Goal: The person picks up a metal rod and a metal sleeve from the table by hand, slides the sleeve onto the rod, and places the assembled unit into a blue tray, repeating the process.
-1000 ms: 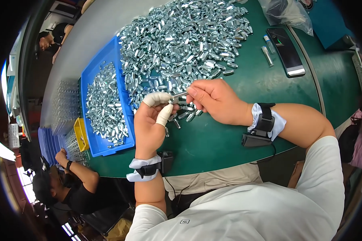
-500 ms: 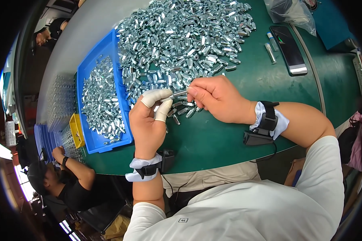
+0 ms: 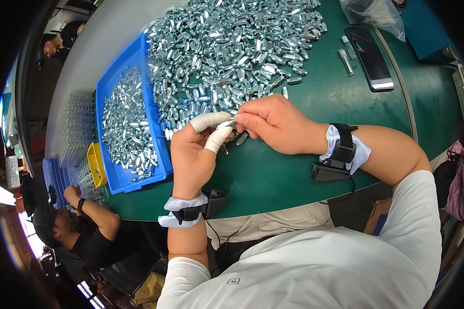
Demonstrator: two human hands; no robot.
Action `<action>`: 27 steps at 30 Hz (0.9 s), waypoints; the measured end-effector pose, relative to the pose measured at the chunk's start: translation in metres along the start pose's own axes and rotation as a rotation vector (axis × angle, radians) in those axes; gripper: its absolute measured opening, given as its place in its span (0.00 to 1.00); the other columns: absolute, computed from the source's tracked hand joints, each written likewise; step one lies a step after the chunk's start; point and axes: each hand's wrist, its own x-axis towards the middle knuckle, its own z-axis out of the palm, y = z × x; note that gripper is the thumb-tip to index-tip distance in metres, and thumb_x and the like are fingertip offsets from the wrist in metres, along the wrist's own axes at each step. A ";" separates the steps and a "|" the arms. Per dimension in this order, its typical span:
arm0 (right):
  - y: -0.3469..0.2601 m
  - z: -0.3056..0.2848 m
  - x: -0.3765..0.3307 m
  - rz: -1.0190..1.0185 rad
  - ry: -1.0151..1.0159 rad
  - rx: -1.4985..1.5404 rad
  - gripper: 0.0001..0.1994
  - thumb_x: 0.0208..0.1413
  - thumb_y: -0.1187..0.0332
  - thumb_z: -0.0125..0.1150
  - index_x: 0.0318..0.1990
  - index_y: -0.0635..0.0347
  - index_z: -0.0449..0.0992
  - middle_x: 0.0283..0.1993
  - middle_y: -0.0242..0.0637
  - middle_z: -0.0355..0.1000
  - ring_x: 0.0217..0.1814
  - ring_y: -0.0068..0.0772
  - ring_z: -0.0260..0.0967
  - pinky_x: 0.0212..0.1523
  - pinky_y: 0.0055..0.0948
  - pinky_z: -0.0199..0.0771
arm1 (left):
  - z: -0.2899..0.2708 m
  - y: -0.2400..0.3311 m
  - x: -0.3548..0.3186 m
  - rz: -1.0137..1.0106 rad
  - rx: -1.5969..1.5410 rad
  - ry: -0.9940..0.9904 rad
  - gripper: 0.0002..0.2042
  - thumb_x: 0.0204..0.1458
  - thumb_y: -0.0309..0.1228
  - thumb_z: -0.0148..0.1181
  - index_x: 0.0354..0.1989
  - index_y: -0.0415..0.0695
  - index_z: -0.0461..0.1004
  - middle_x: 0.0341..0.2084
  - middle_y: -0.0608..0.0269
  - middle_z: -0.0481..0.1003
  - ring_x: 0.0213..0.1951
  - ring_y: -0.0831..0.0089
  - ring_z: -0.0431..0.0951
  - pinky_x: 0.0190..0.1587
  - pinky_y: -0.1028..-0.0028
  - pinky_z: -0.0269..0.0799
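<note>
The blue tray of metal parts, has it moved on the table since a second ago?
No. The blue tray keeps its place against the green table edge and the loose pile of metal parts; its shift in the picture matches theirs, so the head camera moved.

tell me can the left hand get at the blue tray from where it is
Probably yes: the left hand is just right of the blue tray, with bare green table between, though its fingertips pinch a small metal part.

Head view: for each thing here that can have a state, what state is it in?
Left hand: raised, two fingers capped in white cots, pinching a small metal part.
Right hand: pinching the same part from the other side.
Blue tray: partly filled with metal parts.
Pile of parts: loose, spread across the green table.
Phone: flat, screen dark.
Plastic bag: crumpled, contents unclear.
</note>
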 end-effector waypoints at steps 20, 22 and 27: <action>-0.002 -0.001 -0.002 0.094 0.021 0.139 0.15 0.68 0.63 0.47 0.32 0.62 0.75 0.21 0.27 0.67 0.23 0.15 0.61 0.25 0.20 0.63 | -0.048 0.012 0.006 0.135 1.126 0.205 0.13 0.51 0.24 0.65 0.45 0.40 0.77 0.26 0.55 0.76 0.26 0.68 0.75 0.29 0.73 0.70; -0.001 -0.002 -0.002 0.112 0.022 0.135 0.15 0.68 0.63 0.47 0.32 0.62 0.75 0.21 0.27 0.67 0.23 0.15 0.61 0.25 0.20 0.63 | -0.051 0.005 0.010 0.045 1.272 0.057 0.14 0.49 0.22 0.65 0.46 0.39 0.76 0.28 0.52 0.76 0.27 0.65 0.75 0.31 0.71 0.72; 0.000 -0.001 -0.001 0.088 0.038 0.152 0.15 0.68 0.63 0.47 0.32 0.62 0.75 0.21 0.27 0.67 0.23 0.15 0.61 0.25 0.20 0.63 | -0.027 0.016 0.009 0.052 0.898 0.153 0.11 0.53 0.20 0.61 0.46 0.38 0.76 0.30 0.57 0.76 0.29 0.69 0.75 0.35 0.73 0.73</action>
